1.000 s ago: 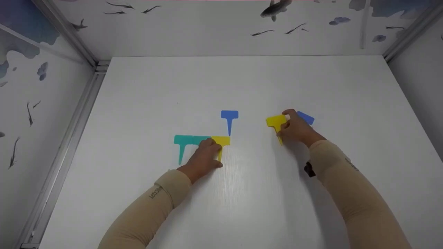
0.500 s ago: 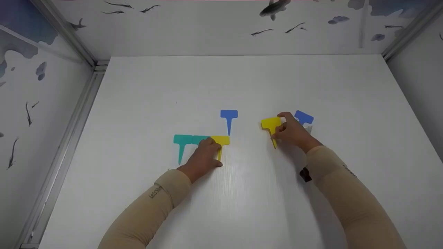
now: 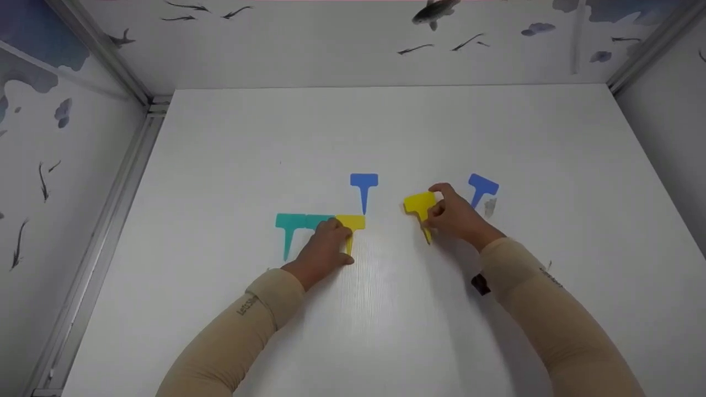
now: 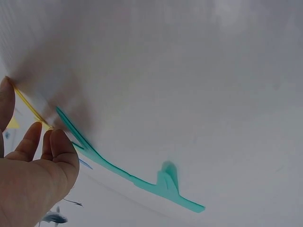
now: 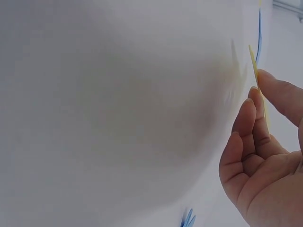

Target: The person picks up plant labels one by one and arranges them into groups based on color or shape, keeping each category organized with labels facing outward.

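Note:
T-shaped plastic plant labels lie on the white table. Two teal labels (image 3: 290,221) and a yellow label (image 3: 353,222) form a row, head beside head. My left hand (image 3: 324,246) rests on this row, fingertips on the second teal label and the yellow one, thumb near the yellow stem's tip; it partly covers both. My right hand (image 3: 459,216) pinches another yellow label (image 3: 419,203), tilted and seemingly a little above the table. In the right wrist view this yellow label (image 5: 253,64) is edge-on between thumb and fingers. A blue label (image 3: 364,181) lies behind the row.
A second blue label (image 3: 483,184) lies slanted behind my right hand, its stem tip hidden. Patterned wall panels (image 3: 331,49) stand at the back and left side, and a plain panel (image 3: 670,121) at the right. A black device (image 3: 481,284) hangs under my right wrist.
My right hand has moved left and slightly nearer with the yellow label, uncovering more of the blue label behind it. My left hand stays in place on the row.

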A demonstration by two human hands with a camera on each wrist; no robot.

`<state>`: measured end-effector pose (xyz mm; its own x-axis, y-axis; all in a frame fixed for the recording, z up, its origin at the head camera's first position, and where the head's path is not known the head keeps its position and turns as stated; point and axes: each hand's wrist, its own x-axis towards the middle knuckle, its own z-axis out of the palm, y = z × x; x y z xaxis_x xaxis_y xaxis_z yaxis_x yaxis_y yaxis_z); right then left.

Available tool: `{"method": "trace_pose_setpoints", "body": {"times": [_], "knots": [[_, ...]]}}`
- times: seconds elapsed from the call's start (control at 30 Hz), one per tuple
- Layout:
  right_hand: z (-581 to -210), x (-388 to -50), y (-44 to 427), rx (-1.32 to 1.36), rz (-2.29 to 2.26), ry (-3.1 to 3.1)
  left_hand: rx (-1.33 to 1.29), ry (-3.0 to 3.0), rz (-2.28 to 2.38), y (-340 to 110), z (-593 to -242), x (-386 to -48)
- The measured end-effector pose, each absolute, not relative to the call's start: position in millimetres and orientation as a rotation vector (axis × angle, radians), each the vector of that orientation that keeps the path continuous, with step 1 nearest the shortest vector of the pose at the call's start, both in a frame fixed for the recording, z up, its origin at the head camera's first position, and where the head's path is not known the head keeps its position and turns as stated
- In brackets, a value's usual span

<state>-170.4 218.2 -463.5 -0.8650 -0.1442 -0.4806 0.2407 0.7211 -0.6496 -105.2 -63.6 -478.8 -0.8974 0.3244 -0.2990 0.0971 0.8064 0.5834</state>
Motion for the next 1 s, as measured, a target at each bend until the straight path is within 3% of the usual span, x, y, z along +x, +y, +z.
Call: {"method": "trace_pose_setpoints", "body": {"times": [1.0], "knots": [[-462,-155,187,0.092,-1.096,2.384,0.297,2.614,0.742,-62,-478,-105]]}}
